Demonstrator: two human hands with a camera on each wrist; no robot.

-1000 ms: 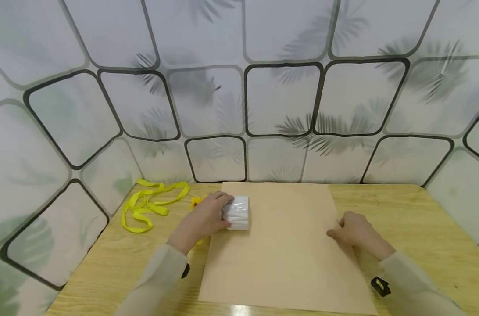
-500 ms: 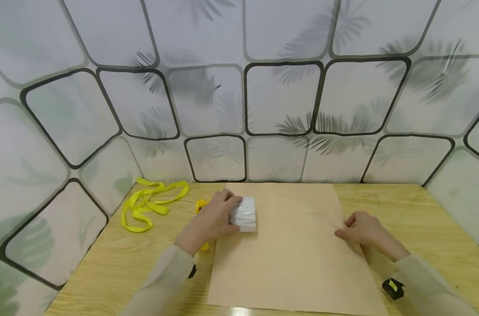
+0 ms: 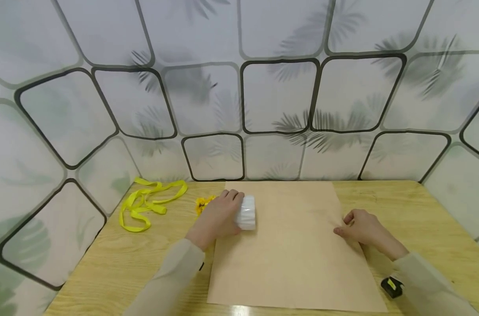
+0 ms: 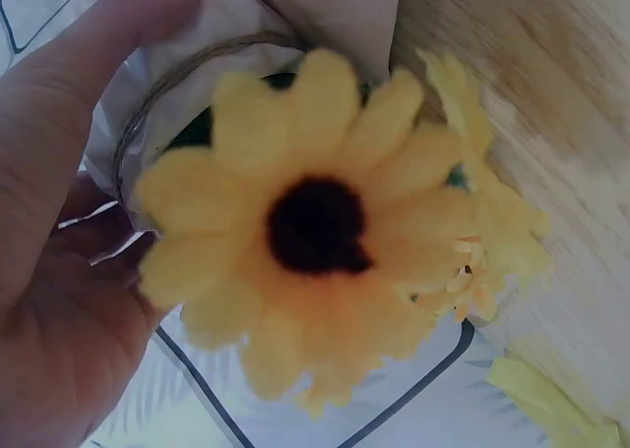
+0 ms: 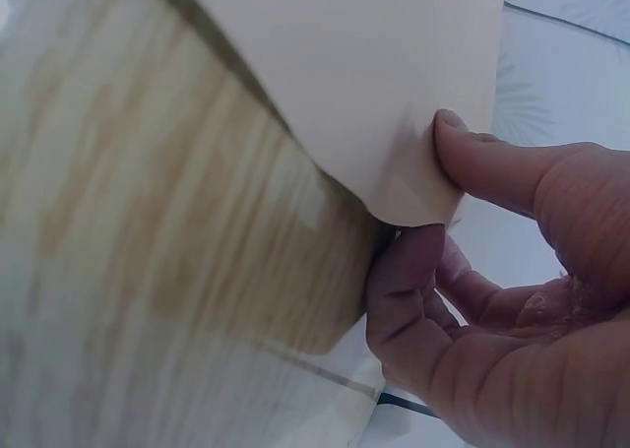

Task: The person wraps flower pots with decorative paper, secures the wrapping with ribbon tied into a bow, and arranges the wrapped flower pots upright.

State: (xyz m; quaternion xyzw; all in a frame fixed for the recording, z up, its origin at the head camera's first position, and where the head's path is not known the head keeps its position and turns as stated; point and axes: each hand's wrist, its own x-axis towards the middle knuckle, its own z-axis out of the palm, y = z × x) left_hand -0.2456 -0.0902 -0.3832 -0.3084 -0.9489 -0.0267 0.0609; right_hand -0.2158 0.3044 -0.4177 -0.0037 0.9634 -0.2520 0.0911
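Observation:
In the head view a white-wrapped flower pot (image 3: 246, 213) lies on its side on a large beige paper sheet (image 3: 291, 254), near the sheet's left edge. My left hand (image 3: 222, 215) grips the pot. The left wrist view shows twine (image 4: 187, 69) round the white wrapping and a yellow flower (image 4: 221, 261) with a dark centre in front of it. More yellow blooms (image 3: 203, 204) lie left of the hand. My right hand (image 3: 362, 228) pinches the sheet's right edge, which bends up slightly between thumb and fingers in the right wrist view.
A yellow ribbon (image 3: 138, 210) lies in loops at the table's back left. A black object with a yellow mark (image 3: 391, 287) shows by the right sleeve. Patterned fabric (image 3: 279, 96) rises behind the wooden table (image 3: 405, 210).
The sheet, the pot and both hands have shifted right since the first frame. Lately my left hand has moved further over the pot, covering more of it. The right hand keeps its pinch.

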